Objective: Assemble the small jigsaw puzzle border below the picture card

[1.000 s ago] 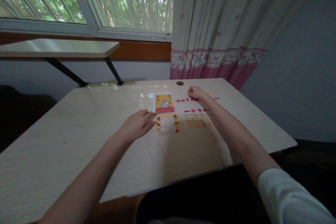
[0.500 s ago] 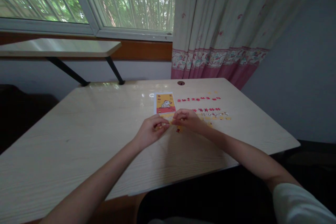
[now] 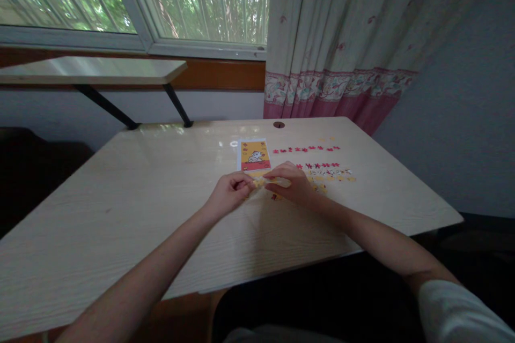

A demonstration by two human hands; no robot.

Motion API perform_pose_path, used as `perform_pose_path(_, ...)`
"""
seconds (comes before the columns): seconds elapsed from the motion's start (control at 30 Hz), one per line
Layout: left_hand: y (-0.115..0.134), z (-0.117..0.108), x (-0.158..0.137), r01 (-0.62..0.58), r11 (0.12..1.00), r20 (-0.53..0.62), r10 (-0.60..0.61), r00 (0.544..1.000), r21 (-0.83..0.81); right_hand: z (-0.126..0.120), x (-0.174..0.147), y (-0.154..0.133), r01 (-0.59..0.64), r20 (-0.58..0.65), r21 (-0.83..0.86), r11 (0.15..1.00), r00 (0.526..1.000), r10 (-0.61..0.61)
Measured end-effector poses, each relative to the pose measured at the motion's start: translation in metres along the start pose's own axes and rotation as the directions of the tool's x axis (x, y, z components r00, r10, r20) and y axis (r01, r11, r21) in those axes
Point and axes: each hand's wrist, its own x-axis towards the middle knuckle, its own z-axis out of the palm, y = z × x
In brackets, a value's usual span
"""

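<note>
Forearms [image 3: 156, 268] angled inward, left hand [image 3: 230, 193] pinched, right hand [image 3: 295, 187] slightly parted

Floral curtain [image 3: 338, 27] and desk [image 3: 161, 187] suggest a home.

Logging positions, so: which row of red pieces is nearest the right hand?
The front red row, next to the white pieces and right hand; the other red row lies farther back.

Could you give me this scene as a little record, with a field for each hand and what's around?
Left hand: fingertips together beside yellow pieces; grip unclear
Right hand: thumb and forefinger parted, facing the left hand
Picture card: printed in yellow, red and white, beyond the hands
Red pieces: two rows toward the right
White pieces: row just nearer
Surface: pale table
Background: window, patterned curtain
</note>
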Motion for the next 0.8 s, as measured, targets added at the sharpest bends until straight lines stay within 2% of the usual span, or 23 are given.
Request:
perform_pose_path(0.1,-0.002,0.000,0.000,-0.002,1.000,0.017,0.002,1.000,-0.006,0.001,0.001,-0.002,0.064,0.020,-0.069,0.996,0.998,-0.062)
perform_pose_path(0.3,-0.008,-0.001,0.001,-0.019,1.000,0.071,0.020,0.997,-0.011,0.003,0.000,-0.004,0.054,0.077,-0.164,0.985,0.996,-0.042)
perform_pose_path(0.37,-0.006,-0.005,0.001,-0.027,1.000,0.126,0.025,0.992,0.013,0.004,0.000,-0.004,0.049,0.077,-0.176,0.983,0.996,-0.036)
perform_pose_path(0.47,0.000,-0.021,0.002,-0.131,0.977,0.253,0.086,0.964,0.166,0.009,-0.001,-0.006,0.001,0.046,-0.177,0.984,0.999,0.007)
perform_pose_path(0.53,0.001,-0.034,0.004,-0.228,0.913,0.305,0.123,0.944,0.337,0.014,-0.002,-0.008,-0.057,0.050,-0.163,0.985,0.997,0.066)
perform_pose_path(0.6,-0.002,-0.046,0.006,-0.273,0.843,0.345,0.112,0.932,0.464,0.019,-0.002,-0.012,-0.103,0.103,-0.157,0.982,0.987,0.120)
perform_pose_path(0.8,-0.020,-0.056,0.010,-0.318,0.763,0.414,0.073,0.907,0.562,0.033,-0.004,-0.022,-0.110,0.262,-0.204,0.973,0.951,0.162)
